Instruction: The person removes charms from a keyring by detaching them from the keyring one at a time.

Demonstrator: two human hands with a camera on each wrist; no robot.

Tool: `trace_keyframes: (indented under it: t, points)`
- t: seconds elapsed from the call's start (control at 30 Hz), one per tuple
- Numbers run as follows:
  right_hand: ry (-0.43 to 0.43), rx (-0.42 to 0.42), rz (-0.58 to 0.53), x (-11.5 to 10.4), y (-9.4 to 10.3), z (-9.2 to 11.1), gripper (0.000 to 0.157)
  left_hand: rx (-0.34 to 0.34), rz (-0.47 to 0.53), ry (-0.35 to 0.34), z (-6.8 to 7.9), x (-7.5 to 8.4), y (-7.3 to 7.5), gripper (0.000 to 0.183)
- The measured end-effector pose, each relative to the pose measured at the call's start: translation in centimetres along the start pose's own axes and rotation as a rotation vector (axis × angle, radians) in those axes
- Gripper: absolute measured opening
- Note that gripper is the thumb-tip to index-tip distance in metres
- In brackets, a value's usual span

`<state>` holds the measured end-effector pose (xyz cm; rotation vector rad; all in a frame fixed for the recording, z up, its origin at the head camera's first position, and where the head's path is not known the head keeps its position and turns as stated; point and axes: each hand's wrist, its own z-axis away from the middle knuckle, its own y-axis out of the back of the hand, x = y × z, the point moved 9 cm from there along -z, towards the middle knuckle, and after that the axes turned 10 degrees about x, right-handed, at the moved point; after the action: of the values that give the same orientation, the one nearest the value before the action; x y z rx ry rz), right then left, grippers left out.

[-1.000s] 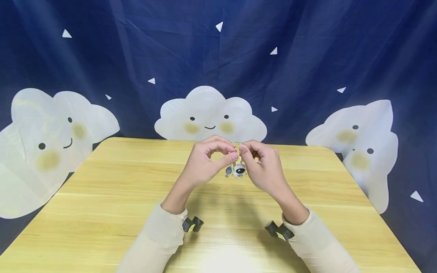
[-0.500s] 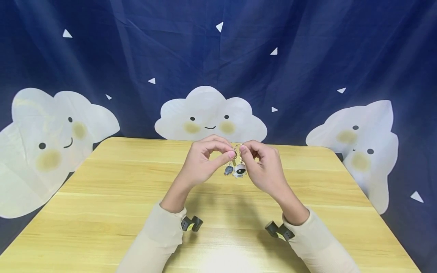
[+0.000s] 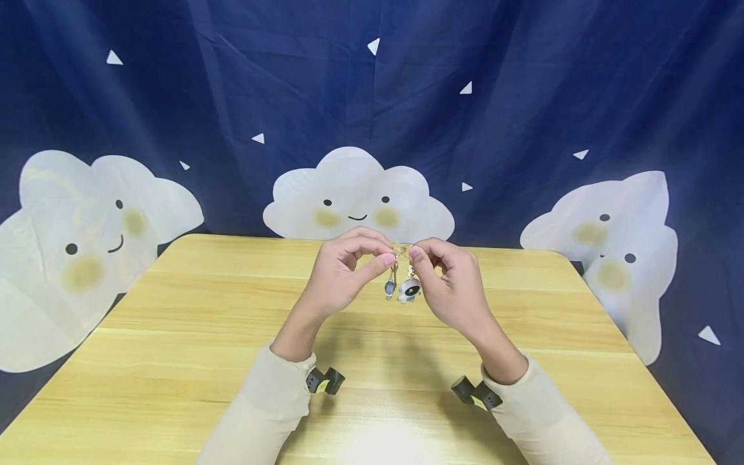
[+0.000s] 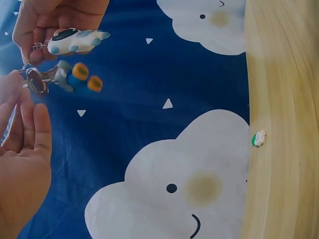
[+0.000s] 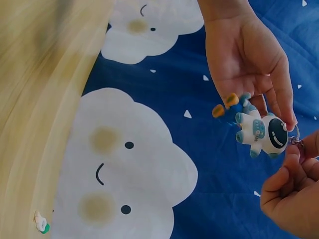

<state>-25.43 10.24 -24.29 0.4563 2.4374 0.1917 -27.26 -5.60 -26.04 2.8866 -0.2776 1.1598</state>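
Note:
Both hands are raised above the table, close together. My left hand [image 3: 344, 276] pinches a metal key ring [image 4: 37, 81] between thumb and fingertips. From it hangs a small blue figure [image 4: 75, 79] with orange feet. Opposite it, my right hand [image 3: 452, 281] pinches the ring end of an astronaut keychain [image 5: 258, 129]. The astronaut is white with light blue patches and a dark visor. A thin ring spans the gap between the two hands. In the right wrist view the astronaut partly overlaps the blue figure. Fingertips hide parts of the rings.
A light wooden table [image 3: 186, 361] lies under the hands. On it, in both wrist views, is a small white and green item [image 4: 258, 139]. Behind hangs a dark blue curtain [image 3: 325, 77] with cloud faces.
My left hand has drifted slightly left, widening the gap between the hands. Both figures have turned where they hang. The right hand has barely moved.

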Motion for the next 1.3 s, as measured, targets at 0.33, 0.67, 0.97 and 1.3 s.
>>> trace_keyframes:
  t: [0.33,0.67,0.97,1.3]
  points:
    - [0.262,0.054,0.016,-1.8,0.2,0.1,0.016,0.095,-0.279,-0.213,-0.1,1.6,0.1,0.005]
    - [0.424,0.055,0.125,-2.6,-0.2,0.4,0.019,0.14,-0.7,-0.536,0.6,3.8,-1.0,0.009]
    - [0.444,0.053,0.116,-2.5,-0.4,0.6,0.017,0.157,-0.798,-0.636,1.2,4.1,-1.5,0.011]
    - [0.374,0.014,0.071,-2.3,-1.0,0.7,0.016,0.211,-0.725,-0.637,1.2,4.6,-1.1,0.01]
